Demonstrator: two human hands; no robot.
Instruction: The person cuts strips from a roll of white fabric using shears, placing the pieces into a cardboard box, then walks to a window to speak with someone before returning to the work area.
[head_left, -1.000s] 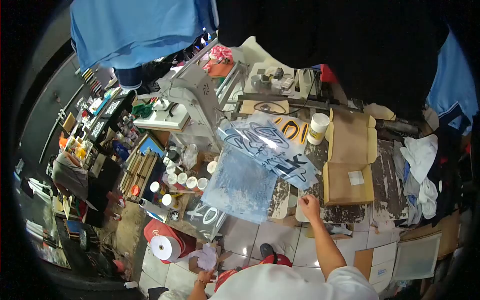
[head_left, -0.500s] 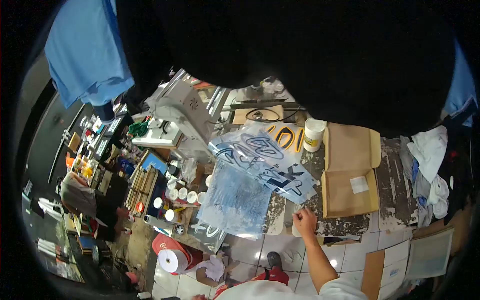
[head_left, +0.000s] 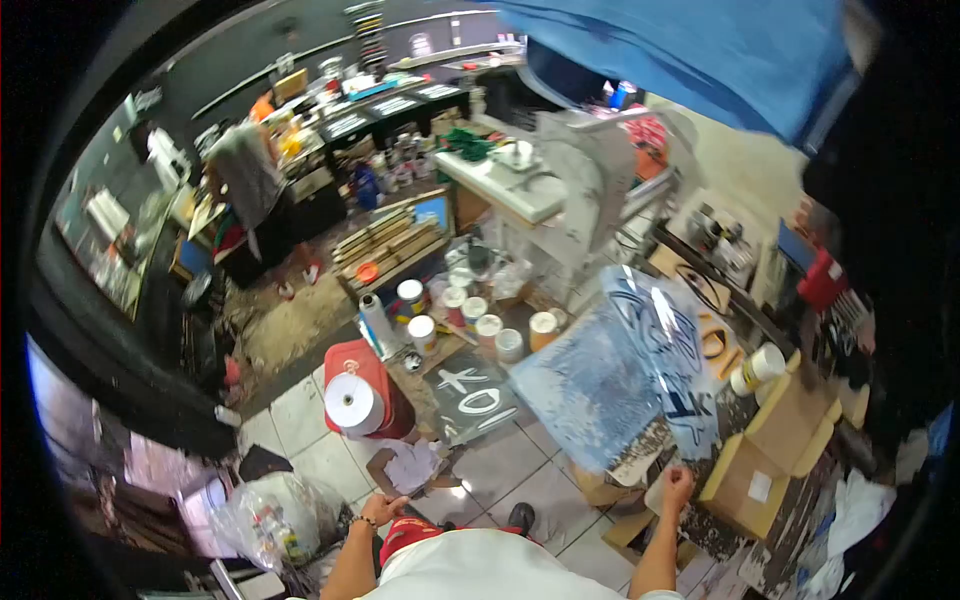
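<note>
My right hand [head_left: 677, 487] is at the near edge of the worktable, just below the printed clear films [head_left: 660, 345], with its fingers curled in and nothing visible in them. Low in the view, my left hand [head_left: 383, 508] is beside my waist, wearing a dark wristband, its fingers loosely extended and holding nothing visible. A blue-stained sheet [head_left: 590, 385] lies partly under the films. An open cardboard box [head_left: 745, 485] and a white tub with a yellow label [head_left: 758, 370] are to the right of the films.
Several paint tubs [head_left: 488, 328] stand left of the sheet, near a dark lettered panel [head_left: 475, 400]. A white roll [head_left: 354, 403] rests on a red container [head_left: 348, 362]. A person [head_left: 245, 175] is at the far left. A grey-white machine [head_left: 590, 185] and hanging blue cloth [head_left: 690, 60] are beyond.
The view has swung left, so the table items appear farther right. My left hand, barely visible half a second ago, now shows fully. My right hand stays by the table edge.
</note>
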